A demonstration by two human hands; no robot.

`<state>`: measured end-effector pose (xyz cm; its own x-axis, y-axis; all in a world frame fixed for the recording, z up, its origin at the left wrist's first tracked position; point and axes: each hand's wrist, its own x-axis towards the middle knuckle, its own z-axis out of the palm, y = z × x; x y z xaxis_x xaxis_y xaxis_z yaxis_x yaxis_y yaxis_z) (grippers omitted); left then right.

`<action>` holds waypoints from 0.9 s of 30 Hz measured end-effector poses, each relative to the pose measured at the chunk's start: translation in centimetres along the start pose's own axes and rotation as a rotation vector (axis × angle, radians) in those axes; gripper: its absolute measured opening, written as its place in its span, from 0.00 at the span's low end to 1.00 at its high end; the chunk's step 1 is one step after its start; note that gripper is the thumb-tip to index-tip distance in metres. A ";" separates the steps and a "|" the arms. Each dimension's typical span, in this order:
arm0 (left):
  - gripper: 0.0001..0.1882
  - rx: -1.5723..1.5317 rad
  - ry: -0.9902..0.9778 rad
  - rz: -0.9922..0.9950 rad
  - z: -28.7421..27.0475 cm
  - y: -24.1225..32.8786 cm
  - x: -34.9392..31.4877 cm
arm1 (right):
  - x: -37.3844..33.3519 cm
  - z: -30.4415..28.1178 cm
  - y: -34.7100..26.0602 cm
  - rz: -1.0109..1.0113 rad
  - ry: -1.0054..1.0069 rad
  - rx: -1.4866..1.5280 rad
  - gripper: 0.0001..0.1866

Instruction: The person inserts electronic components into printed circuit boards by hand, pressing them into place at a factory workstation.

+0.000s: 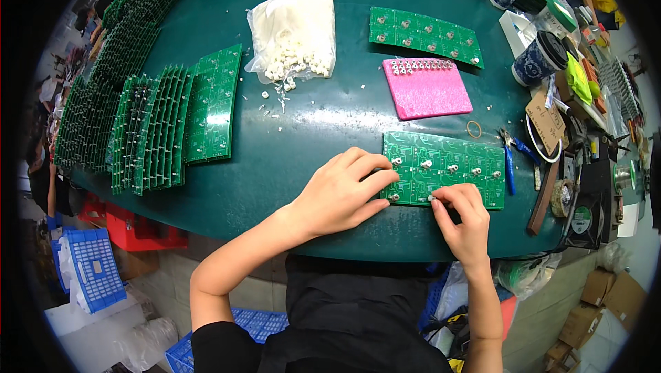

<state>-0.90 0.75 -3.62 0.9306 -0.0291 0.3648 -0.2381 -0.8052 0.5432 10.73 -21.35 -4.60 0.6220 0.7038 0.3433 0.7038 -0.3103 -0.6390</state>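
Observation:
A green circuit board [444,151] lies flat on the table before me, with small round white-and-metal parts standing on it in two rows. My left hand [342,190] reaches in from the left, fingers apart, their tips touching the board's left edge. At the board's near edge, my right hand [465,216] pinches a small round part [432,198] between thumb and forefinger, against the board. Its lower end is hidden. Behind the board sits a pink foam block [430,94] with similar parts lined up along its far edge.
A second populated green board [427,32] lies beyond the foam. An opened plastic bag [292,28] spills white pieces. Stacked circuit boards [155,121] stand at left. To the right are blue-handled pliers [509,166], a rubber band [474,129] and a lidded cup [539,58].

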 end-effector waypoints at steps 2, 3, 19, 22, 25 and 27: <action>0.19 0.046 -0.021 0.027 0.4 -0.3 -0.2 | 0.0 0.0 0.1 0.003 -0.003 0.010 0.08; 0.20 0.046 -0.030 0.037 0.6 -0.4 -0.3 | 0.0 0.0 0.1 0.005 -0.001 0.019 0.08; 0.21 0.017 -0.033 0.046 0.8 -0.7 -0.4 | 0.1 -0.2 0.1 -0.069 -0.019 -0.041 0.09; 0.21 0.017 -0.032 0.047 0.9 -0.8 -0.5 | 0.1 -0.2 0.1 -0.081 -0.014 -0.051 0.09; 0.20 0.013 -0.024 0.048 0.9 -0.8 -0.5 | 0.2 -0.2 0.0 -0.092 -0.012 -0.058 0.10; 0.20 0.015 -0.024 0.047 0.9 -0.8 -0.5 | 0.5 -0.5 -0.2 -0.149 -0.030 -0.110 0.10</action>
<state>-0.92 0.84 -4.91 0.9250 -0.0812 0.3711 -0.2775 -0.8116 0.5141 11.05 -21.27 -3.93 0.4983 0.7656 0.4068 0.8219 -0.2678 -0.5028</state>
